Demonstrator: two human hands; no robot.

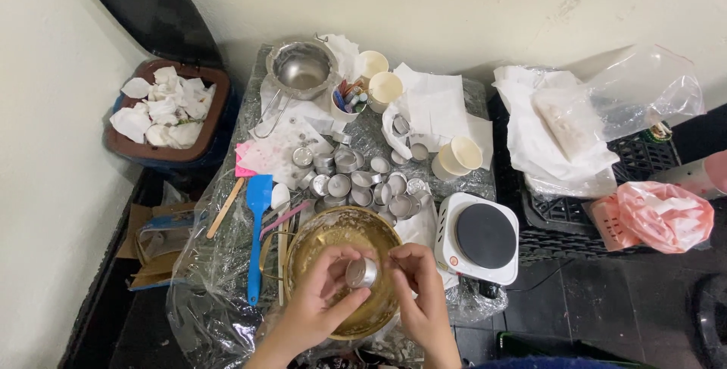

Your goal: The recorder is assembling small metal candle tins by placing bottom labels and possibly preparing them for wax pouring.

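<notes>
My left hand holds a small round metal candle cup tilted on its side, over a gold-coloured bowl at the table's near edge. My right hand is beside it, fingertips pinched at the cup's rim; I cannot tell whether they hold anything. Several more empty metal cups lie clustered on the plastic-covered table just beyond the bowl.
A white single hot plate stands right of the bowl. A blue spatula and wooden sticks lie to the left. Paper cups, a steel pot and tissue sit further back. An open bin with crumpled paper is far left; plastic bags lie on crates at right.
</notes>
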